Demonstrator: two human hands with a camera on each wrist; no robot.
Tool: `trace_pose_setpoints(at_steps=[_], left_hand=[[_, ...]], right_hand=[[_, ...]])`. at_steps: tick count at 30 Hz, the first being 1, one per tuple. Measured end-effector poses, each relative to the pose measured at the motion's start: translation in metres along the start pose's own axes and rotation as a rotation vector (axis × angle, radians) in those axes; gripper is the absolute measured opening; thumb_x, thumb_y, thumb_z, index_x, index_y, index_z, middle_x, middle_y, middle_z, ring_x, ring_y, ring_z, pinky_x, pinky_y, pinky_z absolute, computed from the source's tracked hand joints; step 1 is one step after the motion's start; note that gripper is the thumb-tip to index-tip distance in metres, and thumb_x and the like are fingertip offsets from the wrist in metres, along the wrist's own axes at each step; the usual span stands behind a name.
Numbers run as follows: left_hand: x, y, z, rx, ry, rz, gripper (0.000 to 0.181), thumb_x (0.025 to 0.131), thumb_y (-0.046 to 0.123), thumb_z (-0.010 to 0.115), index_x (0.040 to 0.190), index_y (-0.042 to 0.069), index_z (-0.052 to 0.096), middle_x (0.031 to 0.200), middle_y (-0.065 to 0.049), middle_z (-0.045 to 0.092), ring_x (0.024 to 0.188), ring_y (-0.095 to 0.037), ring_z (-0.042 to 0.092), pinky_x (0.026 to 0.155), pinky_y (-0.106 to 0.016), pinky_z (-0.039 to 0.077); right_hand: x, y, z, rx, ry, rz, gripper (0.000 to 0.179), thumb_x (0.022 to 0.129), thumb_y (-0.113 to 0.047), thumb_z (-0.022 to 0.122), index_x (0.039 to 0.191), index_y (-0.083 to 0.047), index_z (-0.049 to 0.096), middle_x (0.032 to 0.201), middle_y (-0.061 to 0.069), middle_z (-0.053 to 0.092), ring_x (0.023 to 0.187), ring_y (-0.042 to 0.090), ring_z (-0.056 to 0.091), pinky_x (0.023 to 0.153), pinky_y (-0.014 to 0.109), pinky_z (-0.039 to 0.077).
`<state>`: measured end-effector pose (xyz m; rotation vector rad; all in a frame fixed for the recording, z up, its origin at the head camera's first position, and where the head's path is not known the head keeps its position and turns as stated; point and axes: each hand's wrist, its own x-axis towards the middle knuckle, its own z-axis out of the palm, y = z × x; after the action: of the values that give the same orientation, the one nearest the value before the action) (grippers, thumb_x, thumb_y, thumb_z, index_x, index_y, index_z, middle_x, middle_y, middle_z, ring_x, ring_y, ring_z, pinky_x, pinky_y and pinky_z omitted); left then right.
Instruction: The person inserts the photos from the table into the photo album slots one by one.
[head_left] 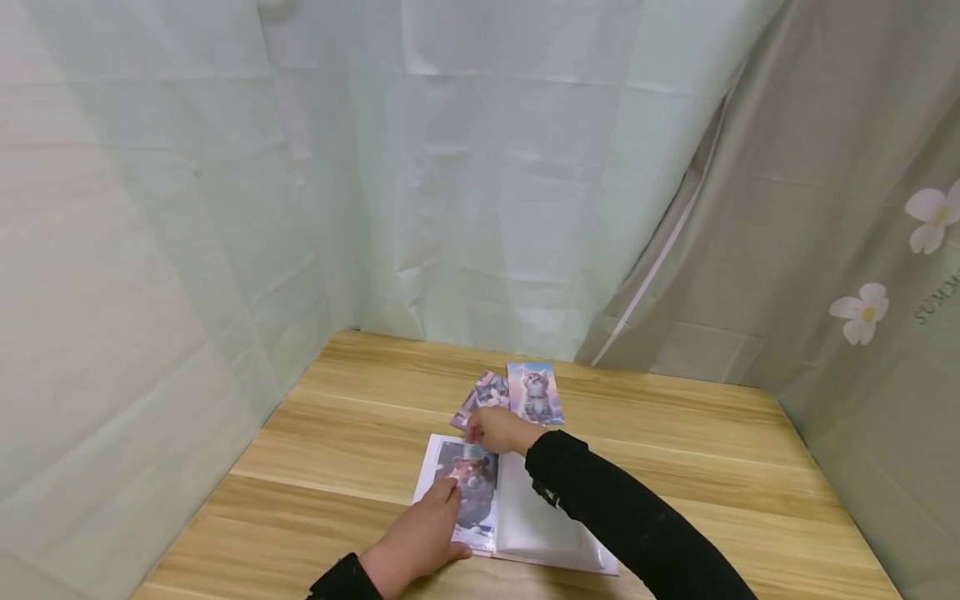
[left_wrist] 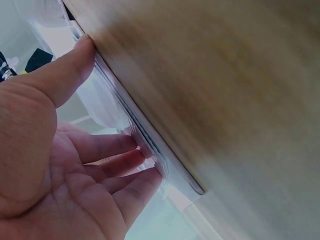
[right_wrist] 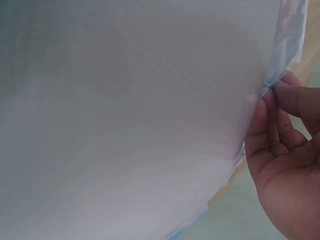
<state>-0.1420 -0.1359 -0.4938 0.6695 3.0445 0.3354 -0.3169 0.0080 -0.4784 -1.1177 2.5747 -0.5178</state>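
On the wood-grained surface (head_left: 330,450), a pale album (head_left: 547,517) lies open, its right page filmy and whitish. The left hand (head_left: 420,533) rests fingers outstretched on the left page, thumb at the near edge; the right hand (head_left: 501,430) pinches the top of the picture (head_left: 475,502) there. The step looks like seating that picture, so next probably calls for easing it flat. It shows a glossy, grey figure, reddish mid-body. Loose kitten cards (head_left: 536,393) lie just beyond.
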Motion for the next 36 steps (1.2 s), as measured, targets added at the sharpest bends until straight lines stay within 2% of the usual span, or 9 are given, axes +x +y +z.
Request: trace_pose_setpoints(at_steps=[9,21,31,36], left_hand=[[-0.001,0.001,-0.002,0.001,-0.005,0.000,0.083,0.076,0.043,0.085,0.128,-0.015,0.056,0.134,-0.027,0.050,0.124,-0.036,0.053,0.104,-0.044,0.047],[0.000,0.001,-0.002,0.014,-0.010,0.000,0.082,0.076,0.044,0.085,0.126,-0.015,0.057,0.133,-0.026,0.051,0.121,-0.034,0.055,0.101,-0.042,0.049],[0.000,0.002,-0.002,0.025,-0.023,-0.004,0.081,0.077,0.046,0.083,0.126,-0.014,0.057,0.133,-0.027,0.052,0.122,-0.035,0.055,0.102,-0.043,0.049],[0.000,0.002,-0.002,0.030,-0.012,0.000,0.081,0.077,0.045,0.083,0.125,-0.015,0.057,0.133,-0.028,0.052,0.121,-0.036,0.055,0.102,-0.043,0.049]], right_hand=[[-0.002,-0.003,-0.002,0.002,0.002,-0.005,0.024,0.087,0.012,0.059,0.087,-0.007,0.073,0.076,-0.002,0.063,0.069,0.009,0.050,0.064,0.021,0.044],[-0.002,0.001,-0.005,0.024,0.014,-0.005,0.016,0.091,0.006,0.064,0.090,-0.007,0.074,0.084,0.001,0.068,0.077,0.010,0.059,0.073,0.023,0.051],[-0.007,0.007,-0.022,-0.018,0.094,-0.121,0.011,0.088,0.007,0.066,0.089,0.000,0.074,0.084,0.007,0.070,0.078,0.017,0.062,0.073,0.027,0.053],[-0.009,0.015,-0.034,0.023,0.088,-0.051,0.017,0.092,0.009,0.060,0.094,0.000,0.074,0.087,0.008,0.069,0.073,0.015,0.054,0.068,0.027,0.047]])
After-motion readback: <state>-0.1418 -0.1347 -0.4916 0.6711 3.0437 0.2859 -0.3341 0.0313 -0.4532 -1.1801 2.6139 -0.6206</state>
